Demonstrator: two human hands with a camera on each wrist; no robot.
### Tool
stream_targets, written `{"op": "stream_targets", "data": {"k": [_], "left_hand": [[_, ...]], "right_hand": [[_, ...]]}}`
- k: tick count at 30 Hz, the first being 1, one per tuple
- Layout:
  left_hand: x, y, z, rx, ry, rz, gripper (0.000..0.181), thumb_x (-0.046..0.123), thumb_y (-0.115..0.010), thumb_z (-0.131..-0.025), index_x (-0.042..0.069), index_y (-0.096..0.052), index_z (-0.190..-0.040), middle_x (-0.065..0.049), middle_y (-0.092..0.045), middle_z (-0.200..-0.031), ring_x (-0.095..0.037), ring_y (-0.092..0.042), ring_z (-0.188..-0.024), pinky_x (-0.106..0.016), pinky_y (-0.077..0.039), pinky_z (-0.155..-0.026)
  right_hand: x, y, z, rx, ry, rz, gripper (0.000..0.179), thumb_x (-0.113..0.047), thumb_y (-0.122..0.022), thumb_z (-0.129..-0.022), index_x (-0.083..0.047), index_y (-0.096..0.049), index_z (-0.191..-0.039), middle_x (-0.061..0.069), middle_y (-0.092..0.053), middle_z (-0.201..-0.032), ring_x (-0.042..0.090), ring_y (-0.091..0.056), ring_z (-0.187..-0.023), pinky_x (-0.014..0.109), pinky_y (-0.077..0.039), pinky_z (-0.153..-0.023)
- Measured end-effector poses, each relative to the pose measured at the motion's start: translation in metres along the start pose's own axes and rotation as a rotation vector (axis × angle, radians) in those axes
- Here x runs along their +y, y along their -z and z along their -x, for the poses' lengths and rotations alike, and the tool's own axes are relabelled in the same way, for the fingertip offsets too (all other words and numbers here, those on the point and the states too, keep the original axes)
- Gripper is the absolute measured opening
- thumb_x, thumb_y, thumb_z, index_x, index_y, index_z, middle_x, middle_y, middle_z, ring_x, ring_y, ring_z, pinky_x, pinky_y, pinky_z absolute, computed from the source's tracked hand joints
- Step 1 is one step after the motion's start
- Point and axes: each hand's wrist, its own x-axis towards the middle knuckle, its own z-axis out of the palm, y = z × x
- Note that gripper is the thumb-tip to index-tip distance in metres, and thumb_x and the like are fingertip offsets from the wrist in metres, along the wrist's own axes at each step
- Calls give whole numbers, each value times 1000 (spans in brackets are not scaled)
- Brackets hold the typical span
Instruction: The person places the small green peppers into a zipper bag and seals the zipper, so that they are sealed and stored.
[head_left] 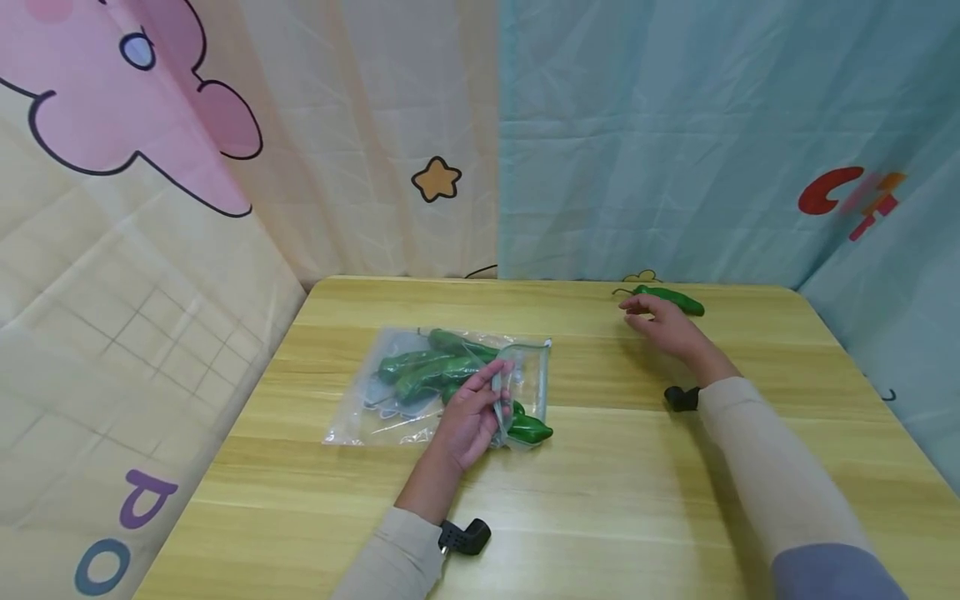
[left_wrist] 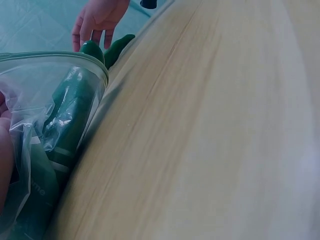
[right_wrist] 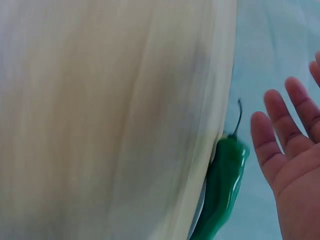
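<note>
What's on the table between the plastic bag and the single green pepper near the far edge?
Just bare table, as the head view shows, from the plastic bag to the green pepper; the right hand hovers close to that pepper.

Left arm [head_left: 408, 546]: A person's left forearm is slanting up and rightward from the bottom of the head view.
Left hand [head_left: 467, 421]: It is gripping with bent fingers, the index finger [head_left: 486, 377] pointing toward the upper right.
Right arm [head_left: 772, 467]: It is slanting up and leftward from the lower right, reaching farther out than the left.
Right hand [head_left: 667, 329]: Its fingers are hanging loose, pointing leftward; the right wrist view is showing its palm [right_wrist: 300, 192], fingers standing slightly apart.
</note>
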Motion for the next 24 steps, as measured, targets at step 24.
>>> {"op": "stream_targets", "data": {"k": [24], "left_hand": [[0, 1, 2, -1, -10, -35, 44, -4, -40, -91, 8, -46, -133, -5, -41, -140, -12, -48, -88, -20, -45, -71]], "right_hand": [[42, 54, 14, 80, -163, 103, 65, -36, -43, -96, -8, -16, -147, 22, -15, -149, 46, -14, -132, 64, -20, -98]]}}
